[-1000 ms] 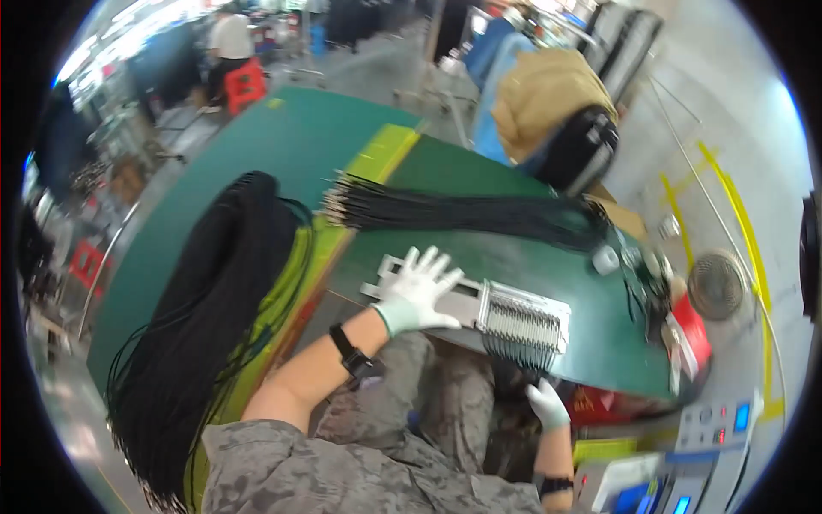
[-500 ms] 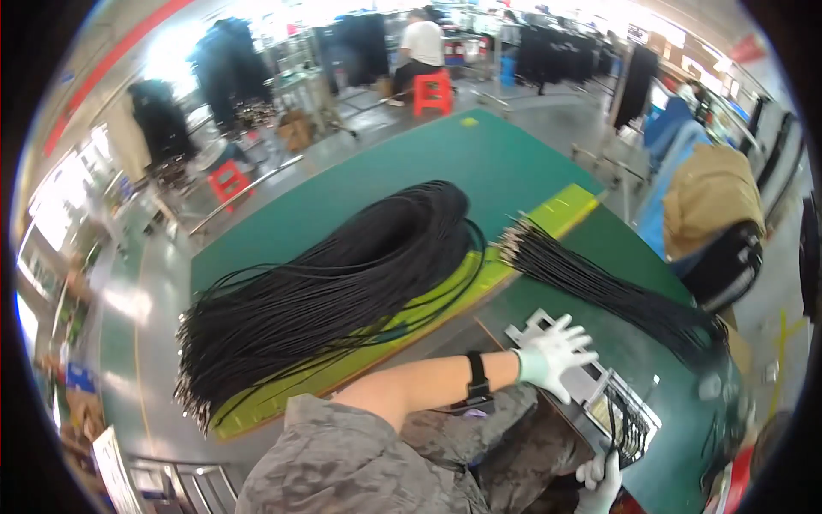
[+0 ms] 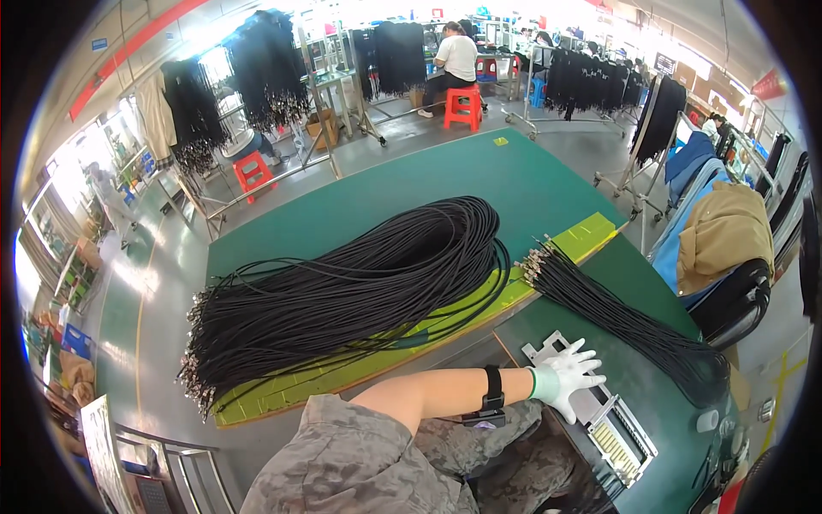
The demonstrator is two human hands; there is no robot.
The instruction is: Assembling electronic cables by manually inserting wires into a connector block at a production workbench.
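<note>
1. Left hand (image 3: 565, 375), in a white glove, lies flat with fingers spread wide on the metal comb-like fixture (image 3: 599, 407) at the near edge of the green worktable (image 3: 445, 193); it grips nothing. A black wristband (image 3: 491, 390) sits on the forearm behind it.
2. Right hand: out of view; state cannot be told.
3. Two cord bundles counted. The smaller bundle of black cords (image 3: 625, 321), metal-tipped at its far end, runs just beyond the hand's fingertips, close to the fixture; whether they touch cannot be told.
4. The large coil of black cords (image 3: 351, 295) lies well to the left of the hand, resting partly on a yellow-green strip (image 3: 479, 304).
5. Right of the hand: a chair (image 3: 728, 300) draped with a tan garment (image 3: 728, 231).
6. Far beyond the hand: a seated person (image 3: 454, 56) on a red stool (image 3: 463, 104); racks hung with black cords (image 3: 265, 60).
</note>
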